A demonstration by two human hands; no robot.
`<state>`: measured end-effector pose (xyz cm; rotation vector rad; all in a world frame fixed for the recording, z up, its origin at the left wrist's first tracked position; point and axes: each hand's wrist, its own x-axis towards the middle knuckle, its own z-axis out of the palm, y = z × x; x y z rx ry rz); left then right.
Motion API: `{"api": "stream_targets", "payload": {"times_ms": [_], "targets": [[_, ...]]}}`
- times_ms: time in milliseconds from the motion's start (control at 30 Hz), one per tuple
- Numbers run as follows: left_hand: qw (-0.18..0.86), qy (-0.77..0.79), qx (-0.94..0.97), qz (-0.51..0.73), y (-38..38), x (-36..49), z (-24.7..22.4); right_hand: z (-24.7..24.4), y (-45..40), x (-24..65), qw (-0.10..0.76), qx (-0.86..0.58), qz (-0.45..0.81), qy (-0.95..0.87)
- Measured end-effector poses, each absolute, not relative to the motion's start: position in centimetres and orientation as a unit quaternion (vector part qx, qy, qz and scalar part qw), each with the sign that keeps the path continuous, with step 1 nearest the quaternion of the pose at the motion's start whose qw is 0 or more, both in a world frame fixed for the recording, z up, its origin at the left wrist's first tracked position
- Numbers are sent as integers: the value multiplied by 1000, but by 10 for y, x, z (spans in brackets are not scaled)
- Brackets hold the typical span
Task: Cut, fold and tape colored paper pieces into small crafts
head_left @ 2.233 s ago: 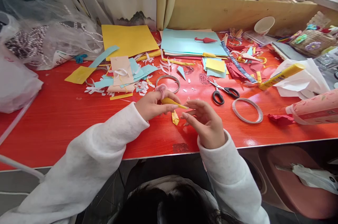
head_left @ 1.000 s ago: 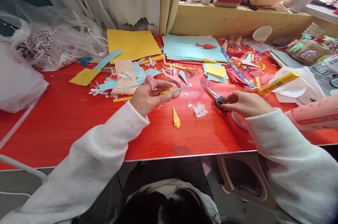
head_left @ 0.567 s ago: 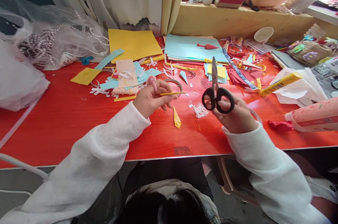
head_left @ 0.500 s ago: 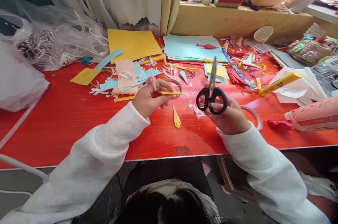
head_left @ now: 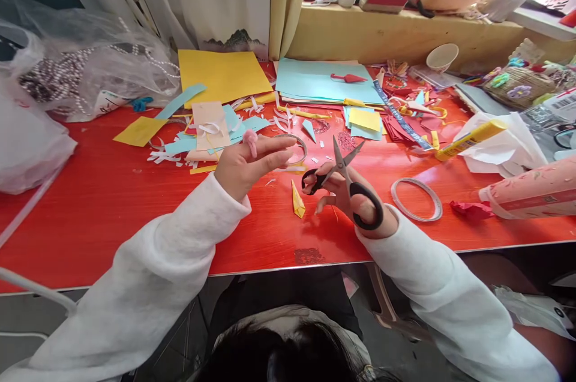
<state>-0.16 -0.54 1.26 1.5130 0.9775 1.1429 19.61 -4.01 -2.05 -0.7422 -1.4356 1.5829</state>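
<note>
My right hand [head_left: 344,196] has its fingers through the handles of a pair of black-handled scissors [head_left: 344,173], whose blades are spread apart and point away from me. Across from it, my left hand [head_left: 252,163] hovers over the table with fingers stretched out and the thumb a little apart; nothing shows between them. A pink fluffy ring [head_left: 250,141] sits on one of its fingers. Just past the left fingertips lies a pale yellow strip [head_left: 290,169], close to a tape roll [head_left: 300,157] partly hidden by that hand. A folded yellow paper piece [head_left: 297,201] rests between both hands.
Paper scraps [head_left: 211,124], a yellow sheet [head_left: 225,76] and blue sheets [head_left: 324,79] lie at the back. To the right are another tape roll [head_left: 416,199], a yellow glue stick [head_left: 470,139] and a pink cylinder [head_left: 531,195]. Plastic bags [head_left: 36,130] stand left.
The scissors have swung open and tilted, with my right hand moving left and lower. The thin yellow piece has left my left hand's pinch, and its fingers have straightened.
</note>
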Motion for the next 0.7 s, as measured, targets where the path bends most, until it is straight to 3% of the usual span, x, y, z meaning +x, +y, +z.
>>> {"api": "stream_targets", "payload": {"times_ms": [233, 300, 467, 700], "targets": [[187, 430, 812, 346, 12, -9, -8, -18, -40, 193, 498, -386, 581, -515], [150, 409, 856, 278, 17, -12, -15, -16, -39, 196, 518, -404, 569, -495], [135, 429, 876, 174, 20, -6, -23, -18, -39, 197, 485, -413, 591, -495], [229, 418, 860, 184, 24, -5, -27, -19, -46, 186, 392, -420, 637, -514]]}}
